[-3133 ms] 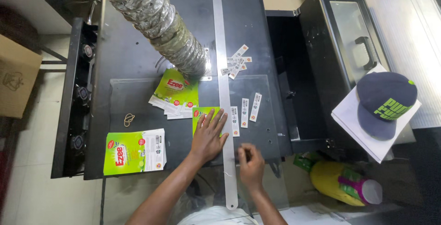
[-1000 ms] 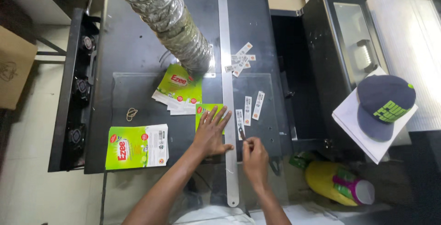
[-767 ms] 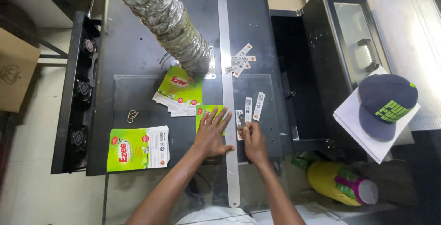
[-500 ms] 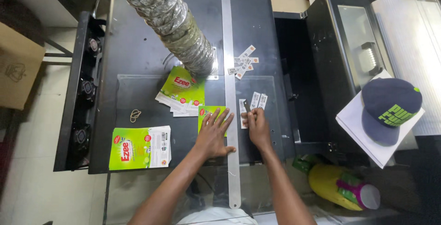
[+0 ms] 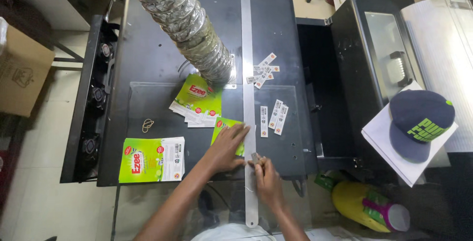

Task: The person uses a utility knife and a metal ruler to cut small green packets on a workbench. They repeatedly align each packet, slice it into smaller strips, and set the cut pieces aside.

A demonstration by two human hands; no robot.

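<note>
Head view: my left hand (image 5: 226, 147) lies flat and open, fingers spread, pressing a green printed sheet (image 5: 227, 128) onto the dark table (image 5: 276, 29) against the long metal ruler (image 5: 247, 98). My right hand (image 5: 266, 179) is closed around a small cutting tool (image 5: 254, 158), its tip at the ruler's right edge. Three cut white strips (image 5: 272, 117) lie just right of the ruler. A stack of green sheets (image 5: 197, 100) sits below the foil duct (image 5: 185, 24).
</note>
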